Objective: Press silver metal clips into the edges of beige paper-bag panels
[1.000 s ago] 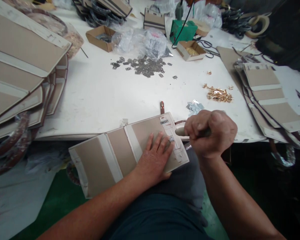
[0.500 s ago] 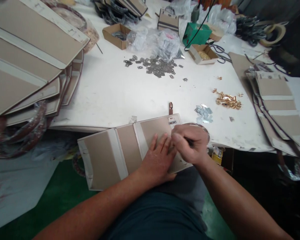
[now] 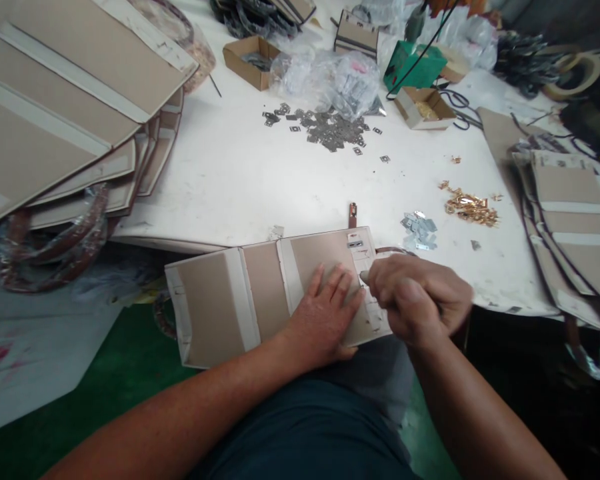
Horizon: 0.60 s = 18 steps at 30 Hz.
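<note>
A beige panel (image 3: 210, 307) with pale strips lies across my lap and the table's front edge. Flat on its right part rests my left hand (image 3: 325, 317), fingers spread. My right hand (image 3: 420, 293) is closed round a small tool (image 3: 364, 275), of which only the tip shows; the tip is at the panel's right end strip. Near the panel's top right corner is a small metal plate (image 3: 355, 244). A brown strap with a gold-coloured fitting (image 3: 353, 215) sticks out beyond the top edge.
On the white table (image 3: 220, 167) lie dark metal plates (image 3: 335, 130), silver plates (image 3: 419, 230) and gold-coloured fasteners (image 3: 473, 207). Stacked panels stand left (image 3: 80, 80) and right (image 3: 570, 187). Small cardboard boxes (image 3: 250, 63) and a green box (image 3: 414, 67) are farther back.
My right hand has moved right and turned, uncovering more of the panel's end strip and the tool's tip. My left hand stays spread on the panel. The whole view has shifted slightly.
</note>
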{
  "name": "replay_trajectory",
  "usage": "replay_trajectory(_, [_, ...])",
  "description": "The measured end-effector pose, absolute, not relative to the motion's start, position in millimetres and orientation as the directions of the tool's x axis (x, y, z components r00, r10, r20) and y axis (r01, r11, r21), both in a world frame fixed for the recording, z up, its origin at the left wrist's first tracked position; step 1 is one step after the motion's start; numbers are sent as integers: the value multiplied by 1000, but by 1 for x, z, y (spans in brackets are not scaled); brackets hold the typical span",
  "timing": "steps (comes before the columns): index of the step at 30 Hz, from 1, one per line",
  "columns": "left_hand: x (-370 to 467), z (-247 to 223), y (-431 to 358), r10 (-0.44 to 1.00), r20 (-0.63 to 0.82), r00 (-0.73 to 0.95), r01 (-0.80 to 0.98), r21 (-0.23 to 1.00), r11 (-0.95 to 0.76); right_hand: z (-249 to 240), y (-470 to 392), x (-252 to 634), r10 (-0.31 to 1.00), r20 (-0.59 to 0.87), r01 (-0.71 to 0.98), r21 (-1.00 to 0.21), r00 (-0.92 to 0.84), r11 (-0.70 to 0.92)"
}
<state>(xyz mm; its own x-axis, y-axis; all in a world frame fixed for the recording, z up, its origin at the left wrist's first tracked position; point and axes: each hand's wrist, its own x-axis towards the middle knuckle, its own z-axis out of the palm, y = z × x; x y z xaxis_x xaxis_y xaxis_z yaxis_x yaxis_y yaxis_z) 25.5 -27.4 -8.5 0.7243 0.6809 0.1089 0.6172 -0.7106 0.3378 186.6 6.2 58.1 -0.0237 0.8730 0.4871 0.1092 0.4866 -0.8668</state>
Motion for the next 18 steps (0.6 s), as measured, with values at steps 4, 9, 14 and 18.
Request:
replay_trajectory(4, [25,-7,-27,680,78,729,625,328,-708,61,19,193,847,526,169,-844,79,509])
replay_trajectory(9, [26,-6,-26,678,79,731,625,321,-712,66,16,190,776,603,131,-798,185,589])
replay_trajectory(14, [26,-4,-27,683,70,727,635,311,-707,59,9,204,900,429,329,-863,80,383])
replay_trajectory(18, [24,-3,-28,696,104,710,640,315,-701,58,-36,236,983,107,506,-862,152,16])
